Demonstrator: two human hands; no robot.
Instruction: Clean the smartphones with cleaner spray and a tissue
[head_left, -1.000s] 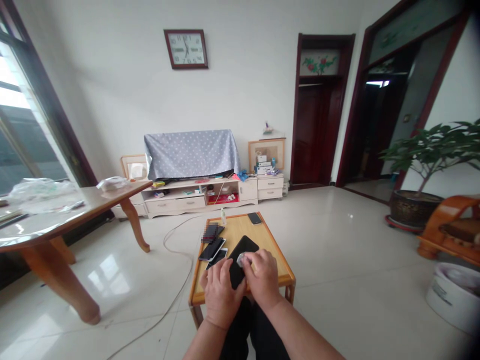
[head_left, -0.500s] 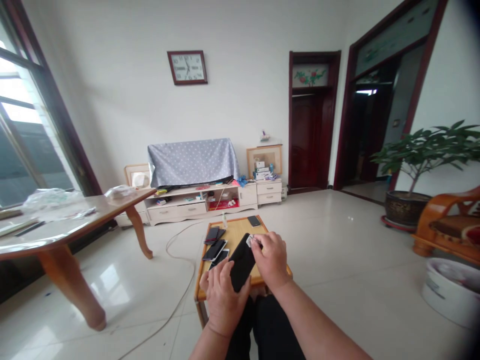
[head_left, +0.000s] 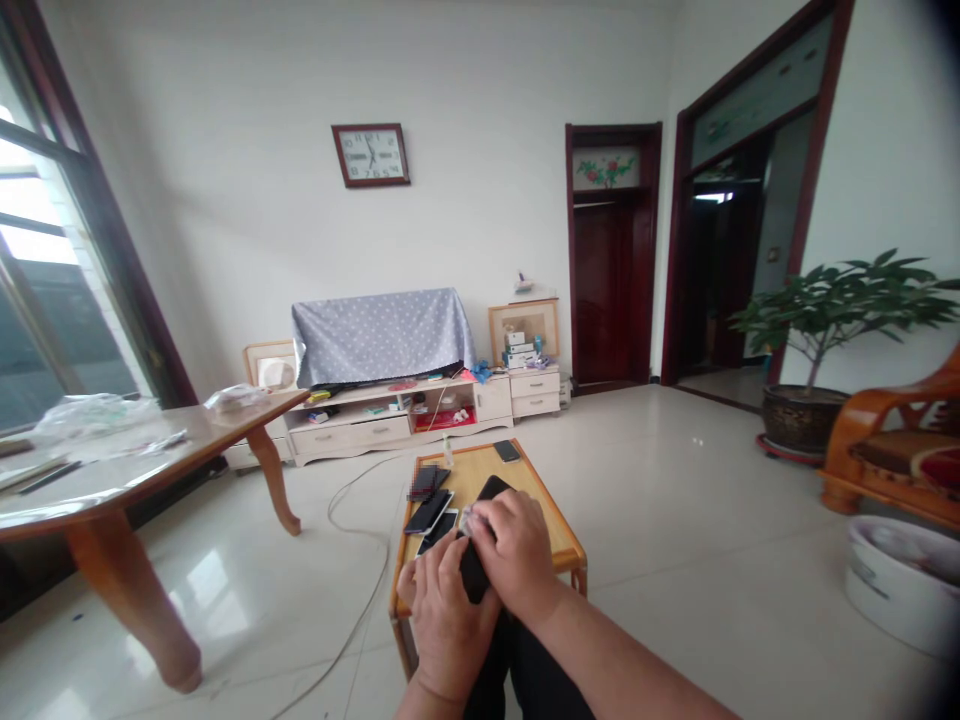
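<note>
Right hand: the bare right hand (head_left: 514, 545) had drawn back from the slab's far end, its fingertips pinching a small, crumpled white wad (head_left: 466, 520).
Black slab: the flat, rectangular, phone-like black slab (head_left: 472, 575) lay between both hands at the near end of the bench; contact now fell nearer its middle, its far end left uncovered.
Left hand: the bare left hand (head_left: 446, 605) gripped the slab's near part.
Bench: the low, yellow wooden bench (head_left: 480, 462) carried dark phones (head_left: 429, 510) along its left side and a black phone (head_left: 508, 452) at its far right corner.
Room: beyond the bench stood a cream wooden cabinet (head_left: 352, 432).
</note>
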